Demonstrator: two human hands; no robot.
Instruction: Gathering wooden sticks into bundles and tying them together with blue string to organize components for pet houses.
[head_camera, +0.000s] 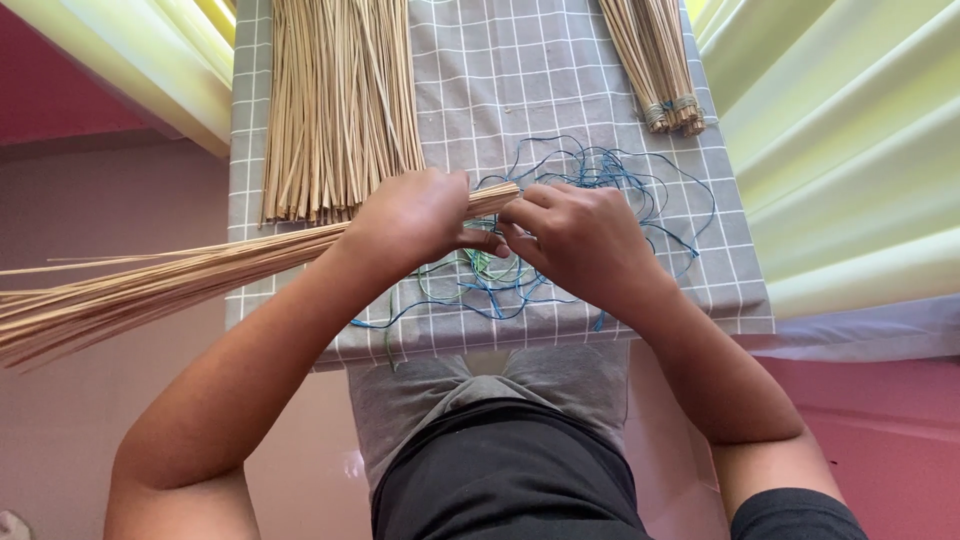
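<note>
Straws make up the bundle (150, 285) we grip in the head view, the only view we have: our left hand (415, 215) is clenched round its butt end above the near part of the counter (560, 70), and the long thin stalks fan out to our left, well past the counter's edge. Our right hand (580, 240) meets the left at the cut ends, its fingers (525, 200) pinched at the tip of the bundle, though we cannot tell whether a thread sits between them. To do this well, we judge, we should keep the left grip tight so the stalks do not splay, keep the cut ends level, and work close to the butt, with the tangle of cords (600, 180) within reach just beneath our hands. Counting: we see one bundle in hand; one loose flat sheaf of stalks (340, 100) lying on the grey checked cloth at the far left; one smaller bundle already bound with bands (665, 60) at the far right; one tangle of blue and green cords, its strands too knotted to count; two hands, both ours.
</note>
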